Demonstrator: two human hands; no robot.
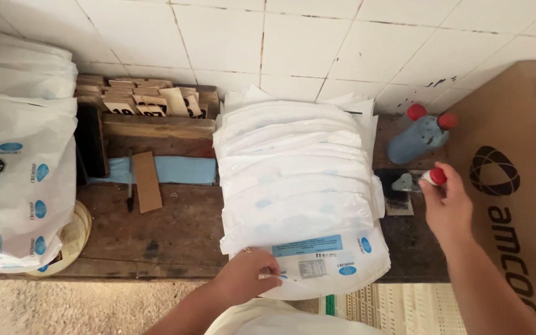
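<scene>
Nearest the camera, the left hand (246, 273) pinches the bottom edge of the lowest white plastic bag (324, 263) in a fanned bag stack (296, 180) on the wooden counter (175, 229). Right of that stack, the right hand (446, 201) has its grip clenched on a red-capped stamp (434, 177) above a dark ink pad (398, 186). Beyond the pad lies a blue bottle (420, 136). Left of the stack rests a cardboard strip (147, 181).
</scene>
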